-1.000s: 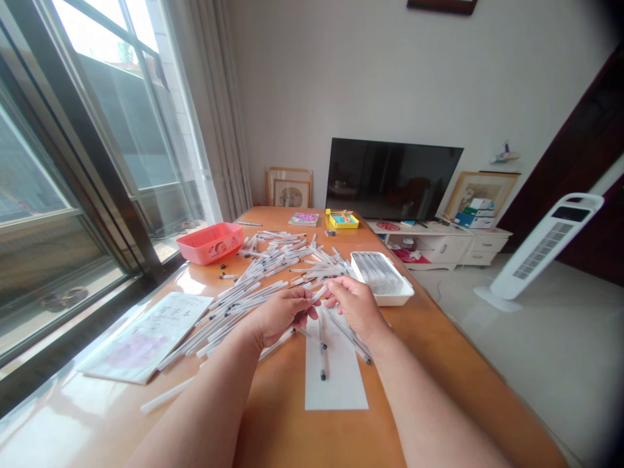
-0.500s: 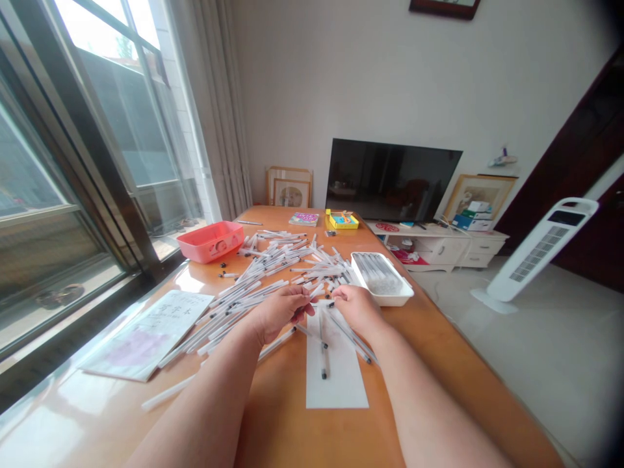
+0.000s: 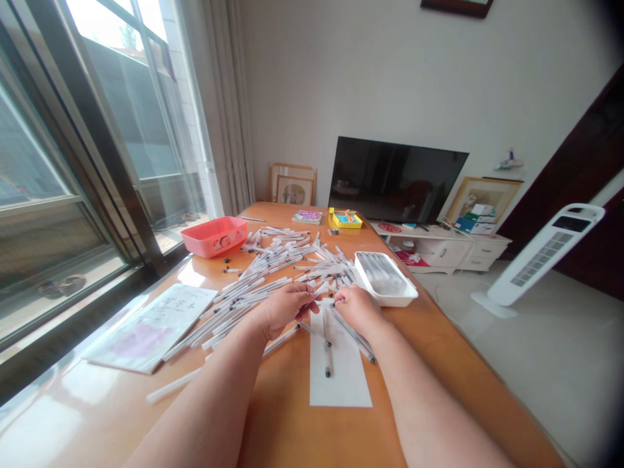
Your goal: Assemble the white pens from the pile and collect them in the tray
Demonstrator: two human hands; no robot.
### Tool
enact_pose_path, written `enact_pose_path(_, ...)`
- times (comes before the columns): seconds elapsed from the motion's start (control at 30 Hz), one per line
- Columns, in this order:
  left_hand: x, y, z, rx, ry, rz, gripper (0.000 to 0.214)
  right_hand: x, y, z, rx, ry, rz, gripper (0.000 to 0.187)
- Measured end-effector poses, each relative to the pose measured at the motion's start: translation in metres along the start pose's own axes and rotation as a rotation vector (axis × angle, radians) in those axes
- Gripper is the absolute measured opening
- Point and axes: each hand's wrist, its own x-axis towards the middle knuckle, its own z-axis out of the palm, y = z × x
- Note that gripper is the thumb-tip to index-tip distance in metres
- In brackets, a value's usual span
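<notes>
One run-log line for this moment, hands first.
left hand: curled, hold unclear | right hand: pinches small dark piece | white paper: pens on it | white tray: holds more pens

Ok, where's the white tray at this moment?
In the head view, right of centre: the white tray sits near the right edge of the table, just beyond the right hand, beside the scattered pens.

Dark television [image 3: 397, 182], white tower fan [image 3: 542, 253], grey curtain [image 3: 225, 110]
</notes>
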Motion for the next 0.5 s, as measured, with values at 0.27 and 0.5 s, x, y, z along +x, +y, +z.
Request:
enact_pose_path(0.27, 0.0, -0.0022, -0.0028, 0.012, 0.001, -0.001, 0.024, 0.0026, 0.0054, 0.0009, 0.041, 0.032, -0.045, 0.013)
enact_pose_path(0.5, -0.0011, 0.0001, -0.0008, 0.019, 0.004, -0.014, 0.023, 0.0006, 0.0028, -0.0038, 0.047, 0.005, -0.048, 0.014)
